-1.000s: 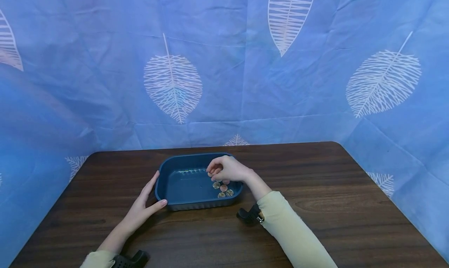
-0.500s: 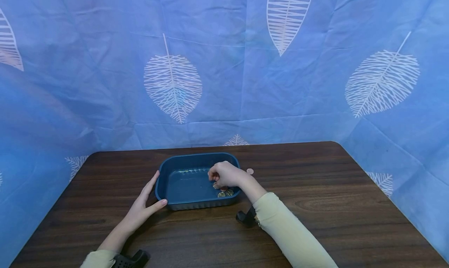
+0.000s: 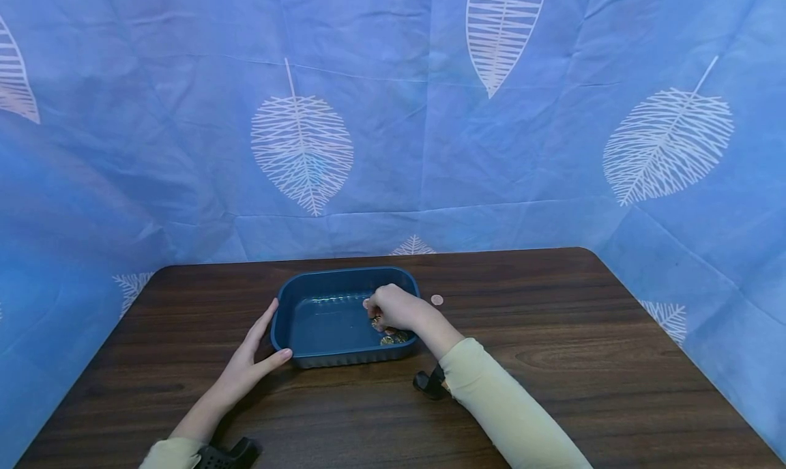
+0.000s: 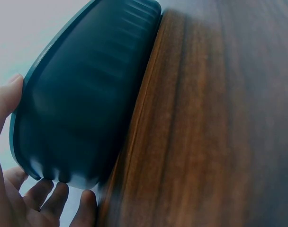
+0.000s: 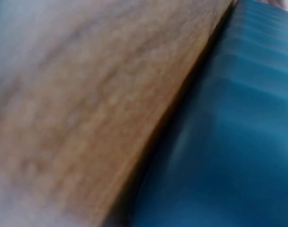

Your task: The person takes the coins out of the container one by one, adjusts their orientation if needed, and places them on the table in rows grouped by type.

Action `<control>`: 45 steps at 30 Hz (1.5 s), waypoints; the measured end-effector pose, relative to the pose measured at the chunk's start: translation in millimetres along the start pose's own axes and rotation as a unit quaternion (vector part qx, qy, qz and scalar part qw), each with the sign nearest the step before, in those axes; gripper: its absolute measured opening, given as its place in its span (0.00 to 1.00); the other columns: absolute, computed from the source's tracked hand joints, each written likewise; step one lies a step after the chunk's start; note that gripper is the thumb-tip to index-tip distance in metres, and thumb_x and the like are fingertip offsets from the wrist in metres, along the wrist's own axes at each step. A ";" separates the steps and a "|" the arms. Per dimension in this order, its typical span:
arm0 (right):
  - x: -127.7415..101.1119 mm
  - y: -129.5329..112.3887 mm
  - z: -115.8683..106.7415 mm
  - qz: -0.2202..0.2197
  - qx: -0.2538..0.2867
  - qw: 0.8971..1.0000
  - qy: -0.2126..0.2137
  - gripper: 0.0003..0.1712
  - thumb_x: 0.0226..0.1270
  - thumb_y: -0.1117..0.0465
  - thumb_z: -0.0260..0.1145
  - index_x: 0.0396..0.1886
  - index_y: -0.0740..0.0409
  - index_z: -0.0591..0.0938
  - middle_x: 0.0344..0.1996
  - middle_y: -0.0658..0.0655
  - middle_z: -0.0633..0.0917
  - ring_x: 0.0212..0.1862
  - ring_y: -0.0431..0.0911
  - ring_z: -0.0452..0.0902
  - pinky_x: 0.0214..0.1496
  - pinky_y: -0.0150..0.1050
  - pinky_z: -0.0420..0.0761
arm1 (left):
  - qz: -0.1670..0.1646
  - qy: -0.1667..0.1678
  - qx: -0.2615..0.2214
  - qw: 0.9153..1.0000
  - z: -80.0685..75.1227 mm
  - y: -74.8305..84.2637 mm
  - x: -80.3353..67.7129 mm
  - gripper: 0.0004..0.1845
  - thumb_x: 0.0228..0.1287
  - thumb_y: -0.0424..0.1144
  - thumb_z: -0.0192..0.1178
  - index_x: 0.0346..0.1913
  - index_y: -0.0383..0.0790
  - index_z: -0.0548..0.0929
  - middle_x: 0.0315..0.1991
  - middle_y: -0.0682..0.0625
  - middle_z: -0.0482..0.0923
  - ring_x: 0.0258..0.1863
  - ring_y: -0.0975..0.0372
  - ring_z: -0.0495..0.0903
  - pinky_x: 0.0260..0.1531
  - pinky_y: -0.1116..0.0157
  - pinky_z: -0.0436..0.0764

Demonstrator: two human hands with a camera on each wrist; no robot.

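A dark blue plastic tray (image 3: 319, 281) stands on the brown wooden table (image 3: 552, 360). My left hand (image 3: 258, 351) rests against its left end, fingers straight along the wall and thumb at the front corner. The left wrist view shows the tray's ribbed outer wall (image 4: 87, 99) with my fingers (image 4: 54, 198) beneath it. My right hand (image 3: 388, 306) reaches into the tray's right side, fingers curled down and pinching a coin from several coins (image 3: 393, 338) on the bottom. One loose coin (image 3: 437, 300) lies on the table just right of the tray. The right wrist view is blurred, showing only the tray wall (image 5: 229, 142).
A blue cloth with white leaf prints (image 3: 301, 148) hangs behind and on both sides of the table. Black wrist straps (image 3: 430, 381) sit on both forearms. The table's rounded far right corner (image 3: 592, 254) is near the cloth.
My right hand has dropped from above the tray down onto the coins and shifted slightly nearer. The loose coin right of the tray has come into sight. The left hand has not moved.
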State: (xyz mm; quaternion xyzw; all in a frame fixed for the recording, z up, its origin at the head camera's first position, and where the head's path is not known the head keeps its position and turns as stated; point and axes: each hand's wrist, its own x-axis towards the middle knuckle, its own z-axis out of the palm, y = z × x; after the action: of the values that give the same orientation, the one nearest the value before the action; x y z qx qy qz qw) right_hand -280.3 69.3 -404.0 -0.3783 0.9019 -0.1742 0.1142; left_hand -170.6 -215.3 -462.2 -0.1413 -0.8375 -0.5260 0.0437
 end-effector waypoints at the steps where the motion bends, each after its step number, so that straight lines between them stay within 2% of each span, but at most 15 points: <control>1: 0.1 -0.3 -0.2 0.001 -0.001 1.000 -0.002 0.03 0.58 0.69 0.70 0.31 0.59 0.85 0.39 0.54 0.85 0.37 0.42 0.79 0.34 0.31 0.75 | 0.000 0.000 0.000 1.000 0.0 0.0 0.0 0.45 0.66 0.37 0.60 0.76 0.56 0.43 0.76 0.44 0.37 0.72 0.41 0.41 0.59 0.32 0.52; 4: 0.1 -1.1 -1.4 0.004 0.001 1.000 -0.013 0.04 0.59 0.69 0.69 0.27 0.59 0.82 0.30 0.51 0.81 0.31 0.40 0.74 0.33 0.33 0.72 | -0.003 0.001 0.004 1.000 0.0 0.3 -0.2 0.45 0.66 0.37 0.60 0.77 0.56 0.43 0.76 0.44 0.38 0.72 0.41 0.41 0.58 0.32 0.52; 7: -0.4 -2.0 -3.8 0.003 0.004 1.000 -0.029 0.08 0.60 0.70 0.68 0.25 0.61 0.77 0.24 0.50 0.75 0.27 0.41 0.68 0.34 0.36 0.69 | -0.004 0.001 0.006 1.000 -0.1 1.0 -0.2 0.45 0.66 0.37 0.60 0.76 0.57 0.44 0.76 0.44 0.38 0.72 0.41 0.42 0.58 0.32 0.52; 10: -1.3 -2.2 -5.6 -0.008 -0.011 0.999 -0.038 0.10 0.61 0.68 0.68 0.26 0.61 0.74 0.24 0.51 0.69 0.27 0.42 0.63 0.35 0.37 0.67 | -0.006 0.000 0.006 1.000 -0.1 1.8 0.0 0.45 0.66 0.37 0.60 0.77 0.55 0.44 0.76 0.44 0.38 0.72 0.41 0.42 0.58 0.32 0.52; 15: -1.9 -0.3 -5.7 -0.039 -0.029 0.998 -0.035 0.12 0.59 0.66 0.70 0.27 0.58 0.73 0.25 0.49 0.67 0.30 0.42 0.60 0.34 0.37 0.64 | -0.007 0.000 0.008 1.000 -0.3 2.1 0.1 0.45 0.66 0.37 0.60 0.77 0.54 0.43 0.76 0.45 0.38 0.72 0.41 0.41 0.58 0.31 0.51; 18: -1.8 1.6 -5.6 -0.058 -0.004 0.998 -0.039 0.13 0.58 0.68 0.70 0.26 0.58 0.72 0.23 0.48 0.69 0.27 0.41 0.63 0.33 0.35 0.67 | -0.009 0.002 0.008 1.000 -0.4 1.9 0.2 0.45 0.65 0.38 0.60 0.77 0.55 0.44 0.76 0.45 0.38 0.72 0.41 0.41 0.58 0.31 0.51; 22: -2.3 5.6 -7.5 -0.086 0.055 0.994 -0.038 0.10 0.59 0.69 0.69 0.26 0.58 0.74 0.22 0.48 0.73 0.25 0.38 0.68 0.33 0.32 0.72 | -0.011 0.004 0.010 1.000 -0.1 1.3 0.5 0.45 0.65 0.38 0.61 0.77 0.55 0.44 0.76 0.44 0.39 0.72 0.41 0.43 0.58 0.31 0.52; 26: -5.9 8.4 -14.1 -0.114 0.125 0.986 -0.011 0.04 0.61 0.68 0.68 0.33 0.59 0.80 0.28 0.48 0.80 0.31 0.38 0.75 0.37 0.32 0.76 | -0.009 0.006 0.007 1.000 -0.2 0.7 0.5 0.45 0.65 0.38 0.61 0.77 0.54 0.44 0.76 0.44 0.39 0.71 0.40 0.44 0.58 0.31 0.53; 31: -16.2 12.1 -24.9 -0.124 0.174 0.977 0.018 0.08 0.64 0.66 0.65 0.43 0.63 0.83 0.36 0.49 0.84 0.39 0.39 0.79 0.43 0.34 0.79 | -0.002 0.004 0.006 1.000 -1.0 -0.2 0.4 0.45 0.65 0.37 0.60 0.77 0.55 0.44 0.76 0.44 0.39 0.72 0.41 0.43 0.58 0.31 0.52; 37: -38.5 23.6 -43.5 -0.099 0.192 0.974 0.062 0.09 0.66 0.64 0.65 0.44 0.60 0.84 0.38 0.51 0.85 0.39 0.41 0.80 0.42 0.38 0.80 | -0.003 0.004 0.004 1.000 -0.6 -0.7 1.3 0.45 0.65 0.38 0.60 0.76 0.57 0.44 0.76 0.45 0.38 0.72 0.41 0.42 0.58 0.30 0.50; 39: -47.2 30.8 -49.5 -0.072 0.207 0.973 0.079 0.09 0.66 0.62 0.65 0.44 0.58 0.84 0.38 0.52 0.85 0.37 0.43 0.80 0.37 0.39 0.80 | -0.003 0.004 0.002 1.000 -0.4 -0.8 1.6 0.45 0.65 0.38 0.60 0.76 0.58 0.44 0.76 0.45 0.38 0.72 0.41 0.42 0.58 0.31 0.51; 42: -60.3 44.0 -56.3 -0.021 0.243 0.964 0.107 0.12 0.65 0.60 0.66 0.46 0.57 0.84 0.39 0.53 0.84 0.37 0.45 0.81 0.35 0.43 0.80 | -0.001 0.004 -0.001 1.000 -0.1 -1.1 1.4 0.45 0.65 0.37 0.60 0.76 0.58 0.44 0.76 0.45 0.38 0.72 0.41 0.42 0.58 0.30 0.51; 45: -72.3 57.5 -60.9 0.026 0.274 0.952 0.134 0.13 0.66 0.60 0.66 0.48 0.58 0.84 0.40 0.56 0.84 0.39 0.48 0.82 0.40 0.47 0.81 | -0.003 0.004 -0.001 1.000 -0.2 -1.3 1.0 0.45 0.65 0.37 0.60 0.76 0.59 0.44 0.76 0.45 0.38 0.72 0.41 0.42 0.57 0.30 0.51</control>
State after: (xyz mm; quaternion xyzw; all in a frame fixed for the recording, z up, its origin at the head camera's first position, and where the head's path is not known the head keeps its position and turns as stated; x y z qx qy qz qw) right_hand -288.2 172.8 -366.0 -0.2824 0.8359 -0.4608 0.0956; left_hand -171.9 -215.7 -463.0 -0.1362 -0.8375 -0.5272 0.0455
